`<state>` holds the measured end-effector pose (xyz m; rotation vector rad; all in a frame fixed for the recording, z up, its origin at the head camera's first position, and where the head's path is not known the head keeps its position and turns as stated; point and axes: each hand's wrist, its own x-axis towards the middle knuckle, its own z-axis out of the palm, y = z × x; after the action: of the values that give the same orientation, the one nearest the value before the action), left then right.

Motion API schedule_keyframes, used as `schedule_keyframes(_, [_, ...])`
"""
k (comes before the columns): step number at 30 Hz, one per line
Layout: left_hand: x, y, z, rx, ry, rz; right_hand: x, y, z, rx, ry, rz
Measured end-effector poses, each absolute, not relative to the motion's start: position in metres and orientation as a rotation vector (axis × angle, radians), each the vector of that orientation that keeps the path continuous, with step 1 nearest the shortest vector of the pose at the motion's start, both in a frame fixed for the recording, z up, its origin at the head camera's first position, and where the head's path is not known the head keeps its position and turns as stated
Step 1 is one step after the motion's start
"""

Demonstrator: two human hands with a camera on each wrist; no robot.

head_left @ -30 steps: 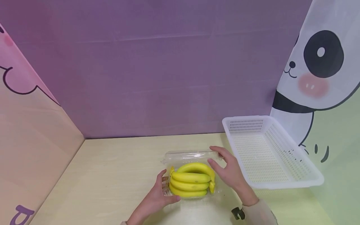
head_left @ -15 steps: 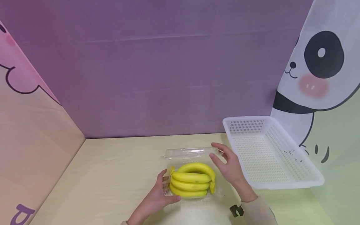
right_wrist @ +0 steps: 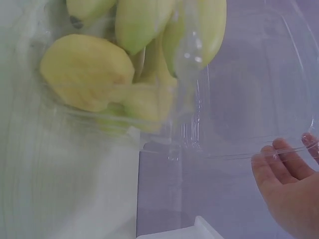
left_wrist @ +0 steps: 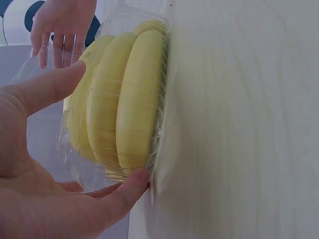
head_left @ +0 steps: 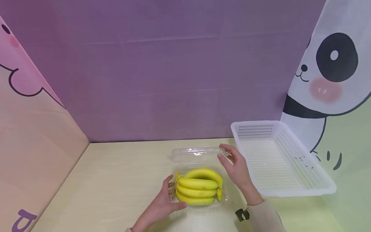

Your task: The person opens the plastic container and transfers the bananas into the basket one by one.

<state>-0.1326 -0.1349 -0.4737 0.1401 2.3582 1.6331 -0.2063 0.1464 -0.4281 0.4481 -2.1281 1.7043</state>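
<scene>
A bunch of yellow bananas (head_left: 197, 184) lies in the base of a clear plastic clamshell container (head_left: 225, 196) on the table. Its hinged lid (head_left: 194, 156) stands raised at the back. My left hand (head_left: 162, 201) grips the base's left end, thumb toward the front and fingers at the side. At the lid's right edge, my right hand (head_left: 238, 169) holds the plastic between thumb and fingers. The right wrist view shows those fingers (right_wrist: 284, 164) along the lid's rim, beside the bananas' blunt ends. Bananas press close to the clear wall in the left wrist view.
A white perforated plastic basket (head_left: 266, 161) stands at the right, beside my right forearm. Purple sheeting (head_left: 162, 80) closes off the back of the table (head_left: 116, 180). Printed panels flank both sides, with a panda (head_left: 324, 64) on the right one. A small black item (head_left: 242, 215) is by the right sleeve.
My right hand has moved up and back, swinging the lid farther open from the bananas. The left hand and the base have stayed in place.
</scene>
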Motion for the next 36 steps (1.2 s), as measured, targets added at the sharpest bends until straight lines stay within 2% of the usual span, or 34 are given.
schedule_keyframes(16, [-0.133, -0.135, -0.473, 0.139, 2.348, 1.635, -0.217, 0.142, -0.426, 0.444, -2.063, 1.789])
schedule_keyframes(36, [-0.132, -0.135, -0.476, 0.179, 2.330, 1.679, -0.225, 0.144, -0.434, 0.197, -2.167, 1.837])
